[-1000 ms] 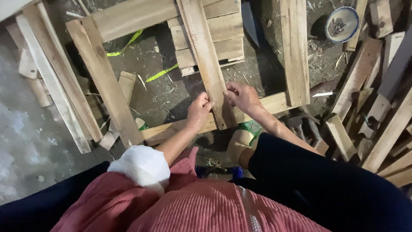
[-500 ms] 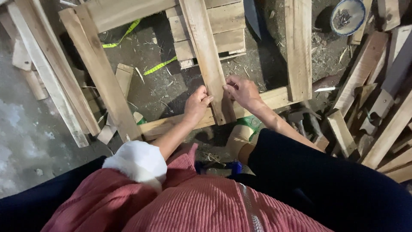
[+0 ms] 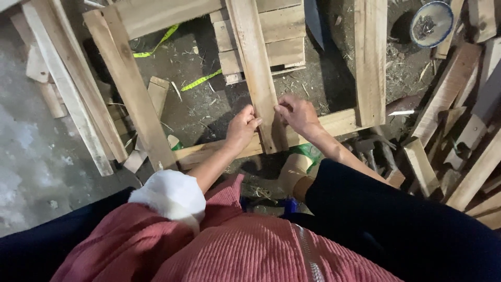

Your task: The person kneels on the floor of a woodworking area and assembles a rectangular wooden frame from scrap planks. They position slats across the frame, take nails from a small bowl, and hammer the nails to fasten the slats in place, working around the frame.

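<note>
Slat [image 3: 258,78]: lies on the floor across the crossbar [image 3: 334,122], lower end overlapping it. Left hand [image 3: 241,128] and right hand [image 3: 295,112] pinch its edges, seemingly squaring it within the frame.

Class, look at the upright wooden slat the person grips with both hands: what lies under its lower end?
The slat, gripped by the left hand and right hand, crosses over a horizontal wooden rail. The rail shows on either side; the joint itself, and any nails there, are covered.
</note>
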